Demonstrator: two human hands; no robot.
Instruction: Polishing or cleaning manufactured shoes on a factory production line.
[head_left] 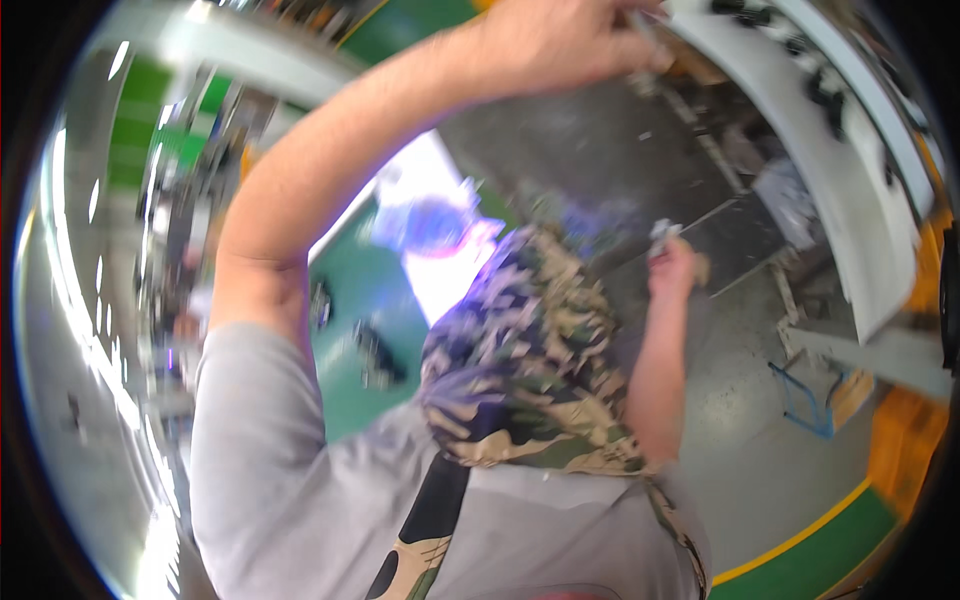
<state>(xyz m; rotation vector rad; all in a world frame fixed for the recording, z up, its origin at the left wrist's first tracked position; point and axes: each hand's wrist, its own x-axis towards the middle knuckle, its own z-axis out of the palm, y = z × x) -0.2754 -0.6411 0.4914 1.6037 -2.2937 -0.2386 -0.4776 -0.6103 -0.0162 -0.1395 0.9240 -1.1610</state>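
My left arm bends across the top of the view, and my left hand (570, 45) is at the near end of a white work surface (740, 50). Its fingers are drawn together around something thin that blur and the frame's edge leave unclear. Lower down to the right, my right hand (672, 268) is closed, with a small whitish, shiny piece (663, 233) showing at its fingertips; its kind cannot be made out. Between my arms hangs the camouflage apron (530, 370) over my grey shirt.
Small black parts (825, 95) line the white surface's far side. A blue metal frame (805, 410) stands on the floor below it, near an orange bin (905, 450). Left of the apron, a brightly lit white surface (435, 285) bears a bluish translucent bundle (430, 225). Dark objects (375, 355) lie on green.
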